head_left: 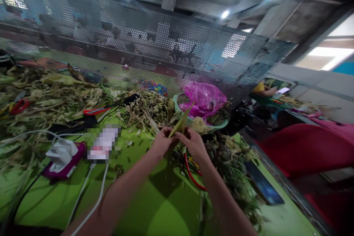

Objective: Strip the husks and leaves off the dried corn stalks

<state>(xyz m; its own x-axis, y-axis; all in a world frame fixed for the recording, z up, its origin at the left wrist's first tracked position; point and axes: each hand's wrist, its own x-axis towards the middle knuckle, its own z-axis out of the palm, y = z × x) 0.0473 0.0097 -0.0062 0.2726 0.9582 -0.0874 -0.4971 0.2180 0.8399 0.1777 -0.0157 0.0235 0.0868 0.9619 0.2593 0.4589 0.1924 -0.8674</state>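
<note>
A long, pointed yellow-green leaf [182, 121] is pinched between my two hands, its tip slanting up and to the right. My left hand [162, 141] grips its lower left side with closed fingers. From the other side, my right hand [193, 143] holds it between thumb and fingers. Under my right wrist lies a tool with a curved red handle [189, 172], partly hidden by my forearm. Just beyond my right hand sits a pale, rounded tuft [200, 124], beside a light green basket [221, 124] with a pink plastic bag [206, 97] in it.
Dried leaves [49, 96] heap over the left of the green table [132, 206]. A phone [103, 143] on cables, a purple power strip [65, 166] and a red cutter [96, 111] lie there. Rightward are plant stalks [232, 166], a dark phone [264, 184] and a person's arm [267, 91].
</note>
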